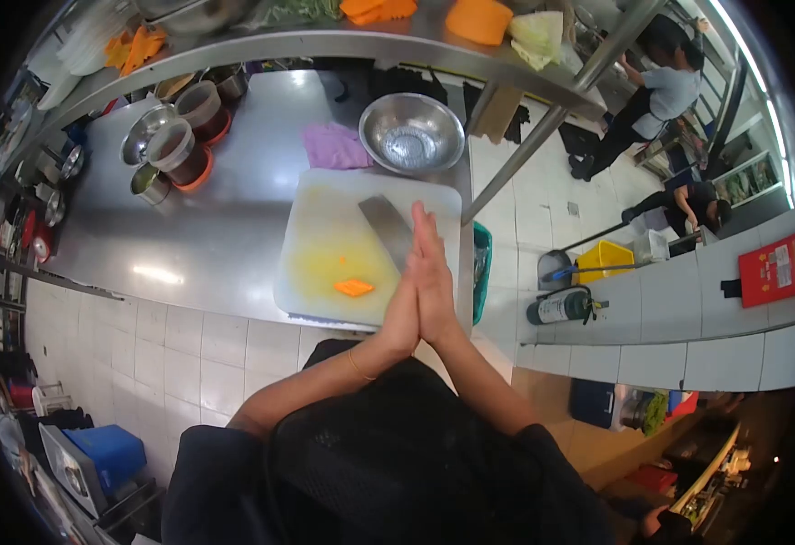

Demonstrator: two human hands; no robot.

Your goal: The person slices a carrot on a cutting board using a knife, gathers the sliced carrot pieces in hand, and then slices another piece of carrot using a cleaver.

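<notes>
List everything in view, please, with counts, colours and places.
Counter: one, silver, ahead
Cutting board: one, stained white, on counter
Knife: one, grey, on board
Larger vegetable piece: one, orange, on board
Cloth: one, purple, beyond board
Large bowl: one, silver, beyond board
Tubs: two, brownish, counter's left
Shelf: one, silver, overhead
Cabbage piece: one, pale green, on shelf
Bucket: one, yellow, right
Fire extinguisher: one, greenish, right
Co-workers: two, grey and dark tops, right
Clutter: uncountable, edges
Left hand: one, bare, against right
Right hand: one, bare, against left
</notes>
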